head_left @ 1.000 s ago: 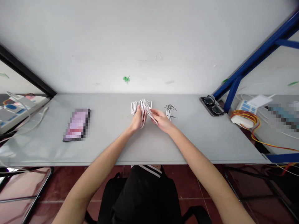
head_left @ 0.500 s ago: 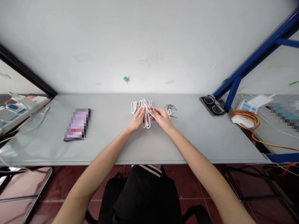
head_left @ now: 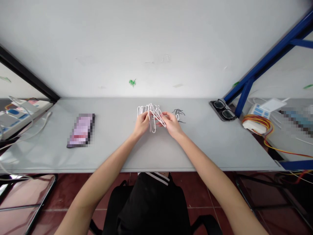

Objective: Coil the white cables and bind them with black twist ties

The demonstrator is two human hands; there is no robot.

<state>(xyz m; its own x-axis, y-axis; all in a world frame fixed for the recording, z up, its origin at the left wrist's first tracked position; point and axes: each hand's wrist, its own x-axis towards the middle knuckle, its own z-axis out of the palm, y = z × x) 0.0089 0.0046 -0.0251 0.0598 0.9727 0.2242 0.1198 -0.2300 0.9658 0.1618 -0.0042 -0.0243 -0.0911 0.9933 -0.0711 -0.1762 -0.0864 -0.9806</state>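
Note:
Between my hands hangs a looped white cable [head_left: 153, 125], lifted a little above the grey table. My left hand [head_left: 142, 124] is closed on the loops from the left, thumb on top. On the other side my right hand [head_left: 171, 124] pinches a part of the same cable, pulled out to the right. More coiled white cables [head_left: 140, 110] lie on the table just behind my hands. Past my right hand sit several black twist ties [head_left: 179, 112] and another white cable bundle [head_left: 177, 117], partly hidden by that hand.
A phone [head_left: 81, 130] lies on the left of the table [head_left: 110, 114]. Glasses [head_left: 223, 109] rest on a dark case at the right, near a blue metal frame [head_left: 244, 93]. Power strips [head_left: 22, 119] and a red-yellow wire coil [head_left: 259, 120] lie beyond the sides.
My hands have drawn slightly apart, the left one shifting left. The cable loops between them are spread wider, with a part now pulled toward my right fingers.

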